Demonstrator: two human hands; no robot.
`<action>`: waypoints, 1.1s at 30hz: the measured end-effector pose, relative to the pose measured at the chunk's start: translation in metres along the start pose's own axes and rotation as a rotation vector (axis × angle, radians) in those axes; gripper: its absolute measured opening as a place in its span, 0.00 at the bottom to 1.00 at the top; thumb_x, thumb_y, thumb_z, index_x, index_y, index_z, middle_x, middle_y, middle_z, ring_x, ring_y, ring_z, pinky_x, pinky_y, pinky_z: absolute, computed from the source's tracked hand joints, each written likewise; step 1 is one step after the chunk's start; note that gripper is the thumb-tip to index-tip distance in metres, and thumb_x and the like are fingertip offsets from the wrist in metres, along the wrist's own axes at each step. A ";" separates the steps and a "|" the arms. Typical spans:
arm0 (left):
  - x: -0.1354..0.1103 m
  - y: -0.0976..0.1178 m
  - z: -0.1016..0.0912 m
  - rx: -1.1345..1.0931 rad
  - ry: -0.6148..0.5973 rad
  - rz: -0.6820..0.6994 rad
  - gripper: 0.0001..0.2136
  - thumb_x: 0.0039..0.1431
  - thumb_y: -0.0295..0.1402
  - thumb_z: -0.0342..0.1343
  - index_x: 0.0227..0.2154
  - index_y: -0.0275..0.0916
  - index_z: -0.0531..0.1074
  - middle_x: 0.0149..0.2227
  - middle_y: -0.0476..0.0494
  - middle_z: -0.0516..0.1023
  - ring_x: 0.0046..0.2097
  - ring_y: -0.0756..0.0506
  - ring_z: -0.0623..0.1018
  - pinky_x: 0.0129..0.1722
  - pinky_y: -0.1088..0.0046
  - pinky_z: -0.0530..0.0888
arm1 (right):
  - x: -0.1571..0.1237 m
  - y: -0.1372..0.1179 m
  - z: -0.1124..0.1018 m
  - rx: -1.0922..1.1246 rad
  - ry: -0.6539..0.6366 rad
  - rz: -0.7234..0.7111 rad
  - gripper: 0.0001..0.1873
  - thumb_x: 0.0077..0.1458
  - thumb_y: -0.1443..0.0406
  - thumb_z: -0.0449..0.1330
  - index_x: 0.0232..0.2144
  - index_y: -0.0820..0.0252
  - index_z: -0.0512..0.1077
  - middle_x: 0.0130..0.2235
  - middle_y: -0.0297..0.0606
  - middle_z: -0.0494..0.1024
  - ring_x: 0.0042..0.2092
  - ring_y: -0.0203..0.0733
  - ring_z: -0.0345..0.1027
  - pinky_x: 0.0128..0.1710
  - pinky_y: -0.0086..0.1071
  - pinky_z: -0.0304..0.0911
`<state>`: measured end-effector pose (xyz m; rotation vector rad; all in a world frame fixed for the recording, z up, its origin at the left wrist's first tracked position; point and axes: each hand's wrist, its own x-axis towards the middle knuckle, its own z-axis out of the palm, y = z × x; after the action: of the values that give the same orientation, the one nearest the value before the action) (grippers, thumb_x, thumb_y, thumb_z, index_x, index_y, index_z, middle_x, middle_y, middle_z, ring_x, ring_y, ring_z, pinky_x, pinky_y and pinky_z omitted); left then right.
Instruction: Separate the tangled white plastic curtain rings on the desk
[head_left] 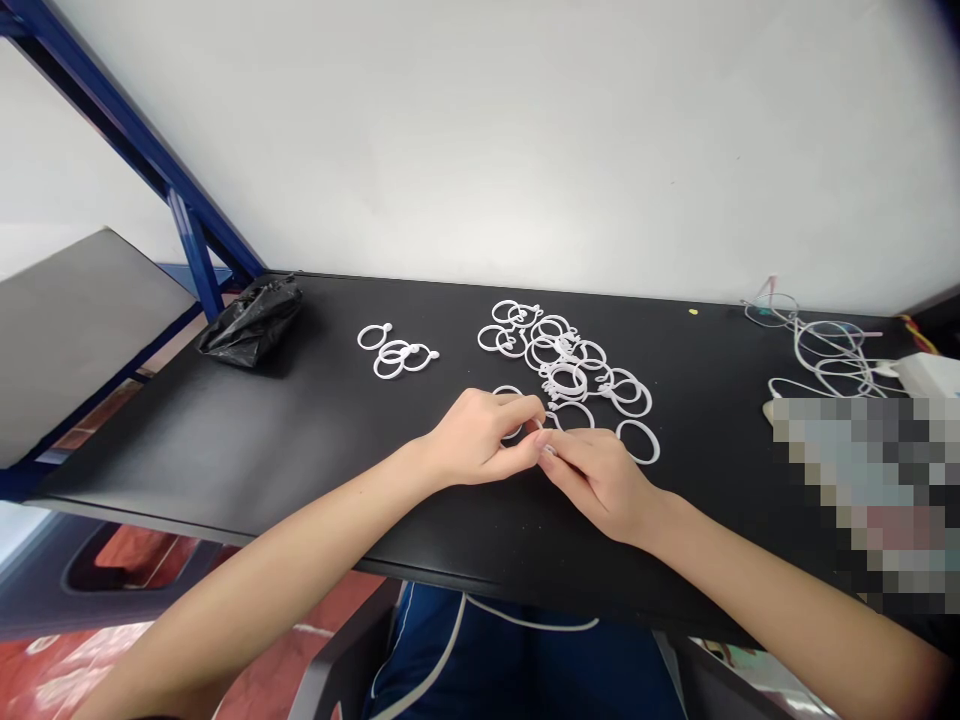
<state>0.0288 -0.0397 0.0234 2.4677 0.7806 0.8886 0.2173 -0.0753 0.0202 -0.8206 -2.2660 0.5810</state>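
Over the middle of the black table, my left hand and my right hand meet at the fingertips. Both pinch a small white plastic piece, apparently a curtain ring, mostly covered by the fingers. Just beyond the hands lies a loose pile of white curtain rings, many with small eyelets or knobs on the rim. One ring lies at the pile's right edge. Farther left, a separate small group of rings lies flat, some overlapping.
A crumpled black plastic bag sits at the table's back left. White cables tangle at the back right beside a white box and a blurred-out item. A blue metal frame rises on the left. A white wall stands behind.
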 end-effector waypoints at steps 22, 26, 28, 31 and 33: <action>0.001 0.002 -0.002 0.037 -0.025 0.011 0.20 0.68 0.43 0.35 0.27 0.38 0.64 0.23 0.49 0.70 0.23 0.52 0.68 0.23 0.76 0.62 | 0.002 -0.001 0.000 0.008 0.031 -0.041 0.15 0.67 0.67 0.47 0.26 0.58 0.62 0.20 0.27 0.58 0.21 0.32 0.52 0.23 0.28 0.50; 0.002 0.003 -0.003 0.051 -0.041 0.008 0.21 0.68 0.43 0.34 0.27 0.38 0.64 0.22 0.49 0.70 0.23 0.52 0.68 0.23 0.76 0.62 | 0.002 -0.002 0.000 0.002 0.034 -0.044 0.16 0.67 0.67 0.47 0.25 0.58 0.61 0.20 0.27 0.58 0.21 0.32 0.51 0.23 0.28 0.50; 0.002 0.003 -0.003 0.049 -0.038 0.010 0.20 0.68 0.42 0.34 0.27 0.38 0.64 0.22 0.49 0.70 0.23 0.52 0.68 0.23 0.76 0.62 | 0.001 -0.001 0.000 0.004 0.031 -0.043 0.16 0.67 0.67 0.47 0.25 0.58 0.61 0.20 0.27 0.58 0.21 0.32 0.52 0.23 0.28 0.50; 0.002 0.002 -0.003 0.044 -0.029 0.014 0.20 0.68 0.42 0.35 0.26 0.38 0.64 0.22 0.49 0.70 0.23 0.52 0.68 0.23 0.76 0.62 | 0.001 -0.001 0.001 0.011 0.024 -0.037 0.16 0.67 0.67 0.46 0.25 0.58 0.61 0.20 0.27 0.58 0.21 0.32 0.52 0.23 0.28 0.50; 0.002 0.002 -0.003 0.042 -0.026 0.020 0.20 0.67 0.42 0.35 0.27 0.38 0.64 0.21 0.49 0.69 0.23 0.52 0.68 0.23 0.77 0.62 | 0.001 -0.002 0.001 0.015 0.021 -0.033 0.15 0.67 0.67 0.46 0.26 0.58 0.61 0.20 0.27 0.58 0.21 0.32 0.52 0.23 0.28 0.50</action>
<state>0.0290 -0.0396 0.0274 2.5221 0.7751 0.8541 0.2152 -0.0756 0.0209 -0.7769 -2.2498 0.5708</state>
